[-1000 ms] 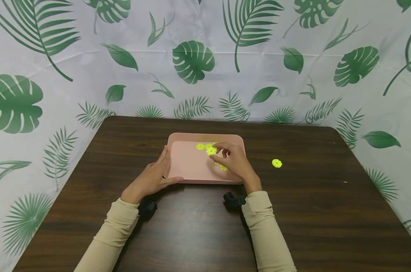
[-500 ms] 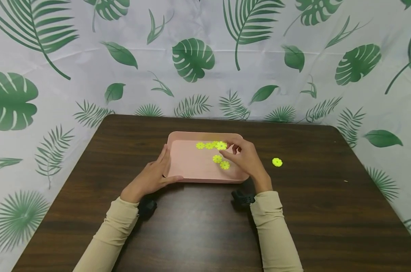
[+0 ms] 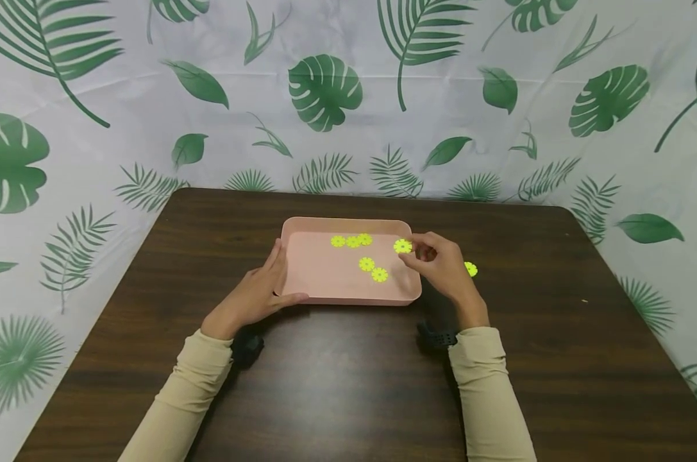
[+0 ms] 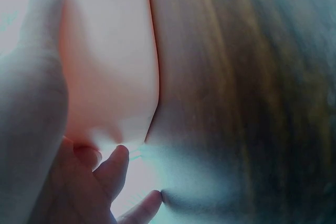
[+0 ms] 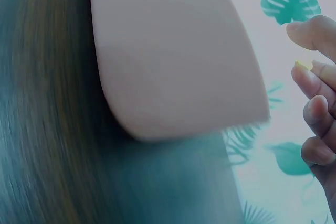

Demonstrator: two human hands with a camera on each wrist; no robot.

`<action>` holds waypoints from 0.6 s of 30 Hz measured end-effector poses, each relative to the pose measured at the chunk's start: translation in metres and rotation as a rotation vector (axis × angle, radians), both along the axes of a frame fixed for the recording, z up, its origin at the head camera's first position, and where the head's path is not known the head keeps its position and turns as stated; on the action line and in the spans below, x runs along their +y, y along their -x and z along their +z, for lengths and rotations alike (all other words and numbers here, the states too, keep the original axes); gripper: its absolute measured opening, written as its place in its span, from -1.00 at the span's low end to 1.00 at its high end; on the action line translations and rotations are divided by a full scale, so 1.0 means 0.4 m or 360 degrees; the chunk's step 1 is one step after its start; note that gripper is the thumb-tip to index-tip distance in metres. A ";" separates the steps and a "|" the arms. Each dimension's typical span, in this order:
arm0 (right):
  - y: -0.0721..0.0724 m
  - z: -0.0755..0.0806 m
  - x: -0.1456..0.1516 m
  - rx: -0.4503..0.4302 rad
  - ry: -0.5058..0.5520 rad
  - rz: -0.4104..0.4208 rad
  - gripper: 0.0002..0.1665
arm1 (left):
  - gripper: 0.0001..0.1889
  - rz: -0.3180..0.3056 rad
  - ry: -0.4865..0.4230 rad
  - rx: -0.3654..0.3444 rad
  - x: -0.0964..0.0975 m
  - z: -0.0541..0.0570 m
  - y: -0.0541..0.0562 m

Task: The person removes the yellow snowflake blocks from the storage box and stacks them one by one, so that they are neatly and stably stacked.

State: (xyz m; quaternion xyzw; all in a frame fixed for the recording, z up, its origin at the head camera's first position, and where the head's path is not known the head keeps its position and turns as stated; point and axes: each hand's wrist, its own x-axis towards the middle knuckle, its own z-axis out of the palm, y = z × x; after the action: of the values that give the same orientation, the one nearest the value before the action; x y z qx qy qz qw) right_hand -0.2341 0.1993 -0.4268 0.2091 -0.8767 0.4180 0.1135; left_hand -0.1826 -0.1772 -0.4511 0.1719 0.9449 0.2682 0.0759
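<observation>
A shallow pink tray point(image 3: 325, 282) lies on the table, its left end beside my left hand point(image 3: 252, 298). That hand's straight fingers rest along the tray's left wall, and the thumb lies against the front rim; in the left wrist view, the fingertips point(image 4: 121, 153) touch the tray's end. Above the tray's right side, my right hand point(image 3: 449, 266) pinches a yellow flower-shaped piece point(image 3: 403, 246) between thumb and fingertips. Only a yellow sliver point(image 5: 303, 65) of it shows in the right wrist view. Inside the tray lie several similar flower pieces point(image 3: 367, 264), some in a row near the back wall.
Another yellow flower piece point(image 3: 471, 269) lies on the dark wooden table point(image 3: 556, 359) right of the tray, partly hidden by my right hand. A leaf-patterned cloth point(image 3: 336, 147) hangs behind the table. A tiny pale speck point(image 3: 584, 300) sits farther right.
My right hand has moved right with the pinched flower piece, from over the tray's middle to its right end. The left hand stays at the tray's left end.
</observation>
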 end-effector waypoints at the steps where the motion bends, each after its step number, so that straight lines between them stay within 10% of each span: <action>1: 0.000 0.001 0.008 0.0005 -0.0007 -0.0018 -0.70 | 0.20 0.0002 -0.0001 -0.0002 0.000 0.000 0.000; 18: -0.009 -0.027 0.163 0.0080 -0.0085 -0.0253 -0.72 | 0.22 -0.0006 -0.0010 -0.0009 -0.004 -0.005 0.004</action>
State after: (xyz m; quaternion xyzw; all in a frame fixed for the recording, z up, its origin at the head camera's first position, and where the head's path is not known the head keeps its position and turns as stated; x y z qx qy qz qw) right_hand -0.2303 0.2645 -0.4377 0.1521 -0.8982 0.3788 0.1629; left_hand -0.1844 -0.1790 -0.4532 0.1731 0.9434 0.2716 0.0785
